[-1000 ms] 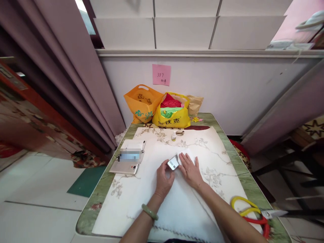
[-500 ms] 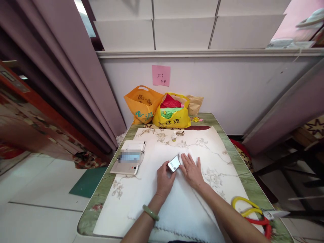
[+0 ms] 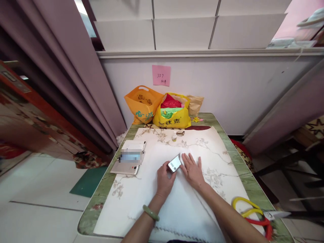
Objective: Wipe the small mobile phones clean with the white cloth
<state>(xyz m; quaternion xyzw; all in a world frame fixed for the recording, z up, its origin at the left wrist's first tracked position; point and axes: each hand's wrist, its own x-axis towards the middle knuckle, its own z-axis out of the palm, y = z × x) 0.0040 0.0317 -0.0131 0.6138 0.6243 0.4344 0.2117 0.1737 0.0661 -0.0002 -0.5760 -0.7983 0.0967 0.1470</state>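
Observation:
My left hand (image 3: 165, 180) is closed round a small silver box-shaped device (image 3: 174, 163) with a dotted patch and a small dark spot on its top. The device rests on or just above a pale blue-white cloth (image 3: 184, 206) with a zigzag-cut edge; which of the two I cannot tell. My right hand (image 3: 193, 171) lies flat on the cloth just right of the device, fingers stretched out and thumb near its corner. Wrapped under my left palm, the lower side of the device is hidden.
Yellow-and-red-handled scissors (image 3: 263, 214) lie at the table's right edge. Several phones (image 3: 126, 167) sit on the left. A small bottle (image 3: 174, 136) and a thin wire-like item (image 3: 180, 133) are farther back. An orange bag (image 3: 143, 104) and a yellow bag (image 3: 172, 121) stand against the wall.

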